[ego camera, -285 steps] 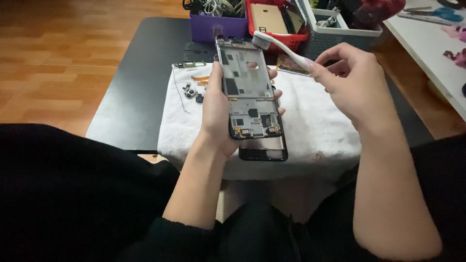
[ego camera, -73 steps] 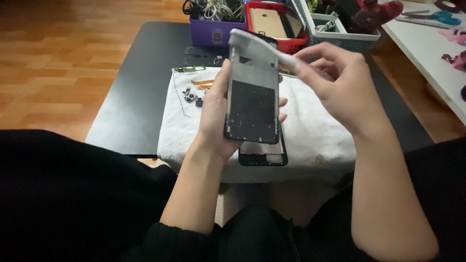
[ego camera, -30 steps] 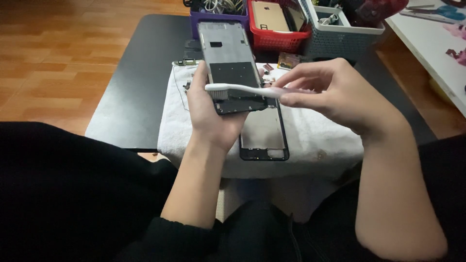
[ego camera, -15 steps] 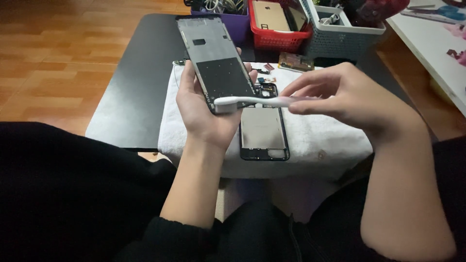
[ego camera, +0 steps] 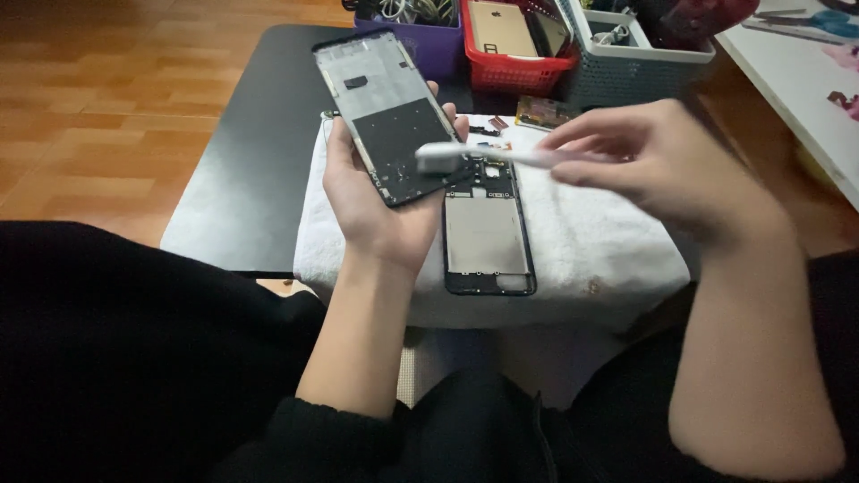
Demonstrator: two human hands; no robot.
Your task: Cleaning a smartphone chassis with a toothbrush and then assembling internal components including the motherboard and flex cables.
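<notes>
White towel lying on black table, wood floor around. Left hand gripping phone frame, fingers wrapping its edges, tilting it up. Right hand pinching white toothbrush, bristles touching frame. Second phone frame lying flat on towel, just beside left hand.

The person wore black: dark sleeves pushed up past both forearms and bunched near the elbows, and black trousers over the lap, a seam line running down the cloth between the knees. The left hand and right hand were bare, without rings, watch or gloves.
</notes>
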